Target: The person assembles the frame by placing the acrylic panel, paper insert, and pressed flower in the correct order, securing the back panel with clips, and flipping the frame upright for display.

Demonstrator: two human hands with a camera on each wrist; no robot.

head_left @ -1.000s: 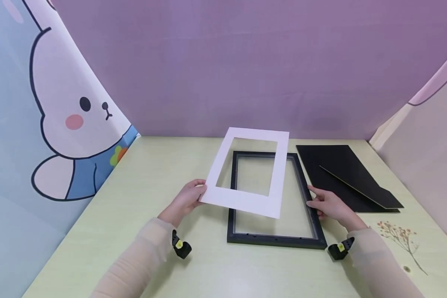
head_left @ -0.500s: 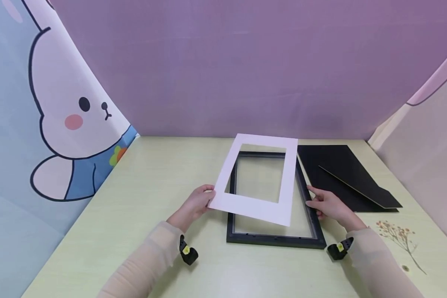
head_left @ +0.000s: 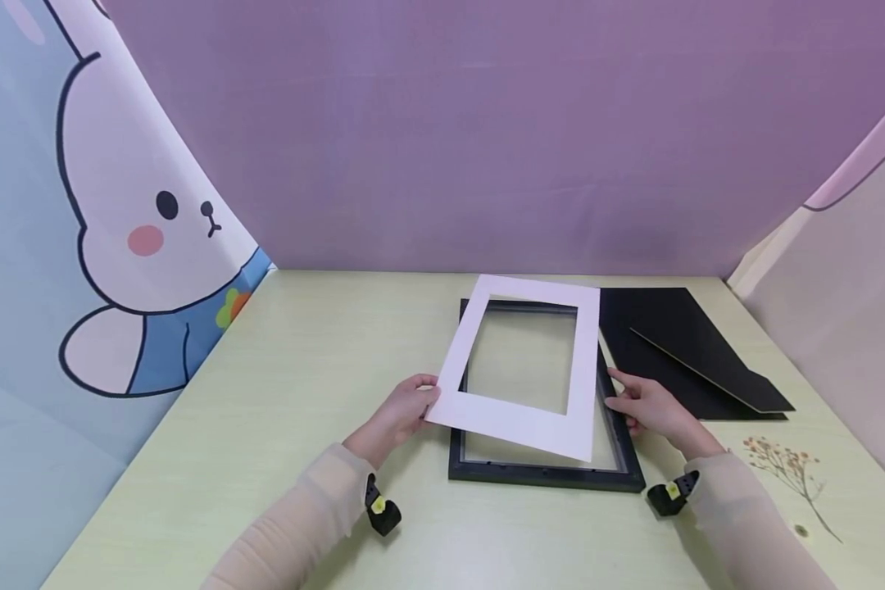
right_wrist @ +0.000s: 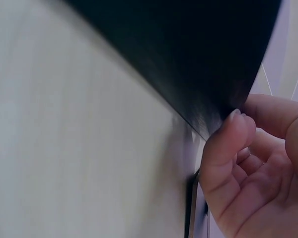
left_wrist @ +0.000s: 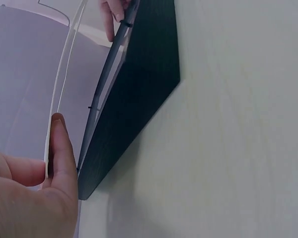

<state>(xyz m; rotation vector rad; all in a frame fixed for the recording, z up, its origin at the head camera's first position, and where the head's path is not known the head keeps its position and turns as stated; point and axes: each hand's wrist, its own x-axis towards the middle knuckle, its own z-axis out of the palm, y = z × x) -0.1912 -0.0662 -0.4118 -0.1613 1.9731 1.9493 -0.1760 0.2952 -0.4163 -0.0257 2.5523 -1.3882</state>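
My left hand (head_left: 394,415) pinches the near left corner of a white mat board (head_left: 519,422) with a rectangular window cut in it. Tilted, the mat hangs over a black picture frame (head_left: 542,474) that lies on the table, covering part of its left and far sides. In the left wrist view the thumb and fingers of that hand hold the thin mat edge (left_wrist: 62,74) just above the frame's dark side (left_wrist: 134,94). At the frame's right side my right hand (head_left: 652,406) holds the rail between thumb and index finger, the other fingers curled (right_wrist: 248,163).
Right of the frame lies a black backing board (head_left: 649,328) with a raised stand flap (head_left: 715,369). Nearer, a dried flower sprig (head_left: 792,471) and a small round brown piece (head_left: 801,531) lie on the pale table (head_left: 265,385). A purple cloth (head_left: 487,147) hangs behind.
My left hand has carried the mat board to the right and toward me, lower over the frame. My right hand and the frame have stayed in place.
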